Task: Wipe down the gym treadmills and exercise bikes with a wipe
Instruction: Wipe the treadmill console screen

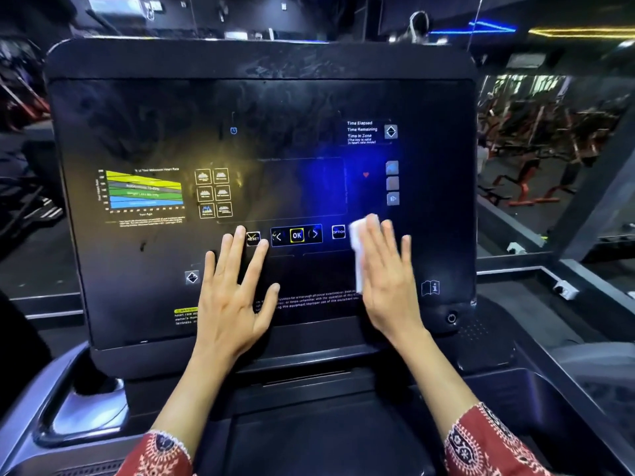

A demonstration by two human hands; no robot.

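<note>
Right hand flat on white wipe, glossy console

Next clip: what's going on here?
A person is wiping the console of a gym cardio machine. The right hand presses a white wipe flat against the panel, just right of the OPTION button. The left hand rests flat on the panel, fingers spread, by the RESET button, holding nothing.
</note>
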